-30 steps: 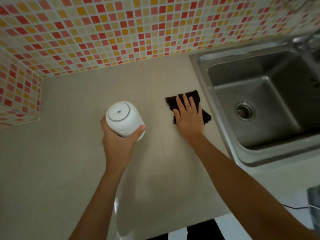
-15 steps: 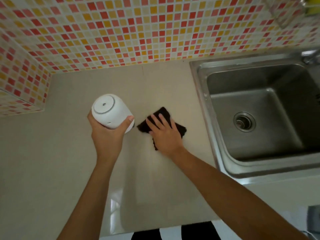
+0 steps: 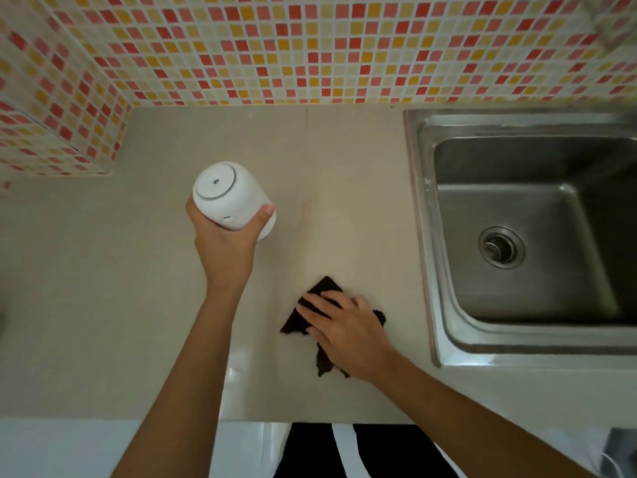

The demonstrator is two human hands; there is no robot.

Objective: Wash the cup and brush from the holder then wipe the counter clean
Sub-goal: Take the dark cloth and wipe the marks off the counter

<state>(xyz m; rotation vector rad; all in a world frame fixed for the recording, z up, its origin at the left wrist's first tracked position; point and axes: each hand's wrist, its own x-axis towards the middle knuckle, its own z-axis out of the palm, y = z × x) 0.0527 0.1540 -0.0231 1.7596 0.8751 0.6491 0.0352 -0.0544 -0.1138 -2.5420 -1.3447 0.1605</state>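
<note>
My left hand grips a white cup and holds it above the beige counter, its flat base turned toward me. My right hand lies flat, fingers spread, pressing a dark cloth onto the counter near its front edge, left of the sink. Parts of the cloth stick out beyond the fingers and under the wrist. No brush and no holder are in view.
A steel sink with a drain fills the right side. A wall of red, orange and yellow mosaic tiles runs along the back and juts out at the left. The counter's front edge is close to me.
My right hand has slid the cloth across the counter, first leftward from beside the sink, then back toward the front edge. The left hand keeps the cup lifted.
</note>
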